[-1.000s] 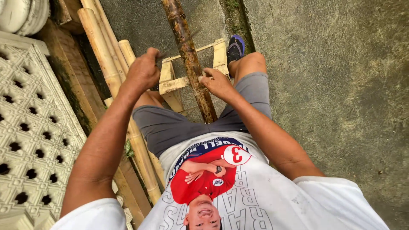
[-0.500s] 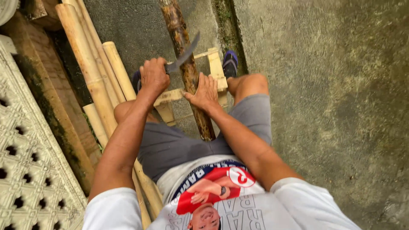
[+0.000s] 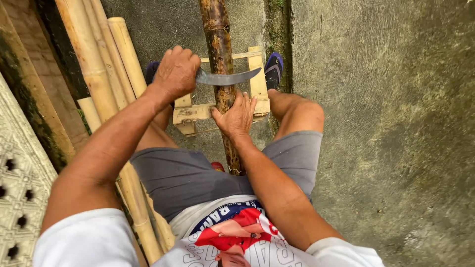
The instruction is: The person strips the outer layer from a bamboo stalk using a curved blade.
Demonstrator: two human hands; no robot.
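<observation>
Left hand [image 3: 175, 71] clamped on the handle of a curved blade [image 3: 230, 77] laid across a dark bamboo pole [image 3: 217, 39]; right hand [image 3: 236, 116] grips the pole just below, over a wooden frame [image 3: 257, 74].

No packages, labels, signs or screens are present in the head view. The only printed surface is the graphic on the person's white shirt [image 3: 232, 237], at the bottom centre of the frame: a red and blue printed panel with white lettering arched around it, partly cut off by the lower edge.
</observation>
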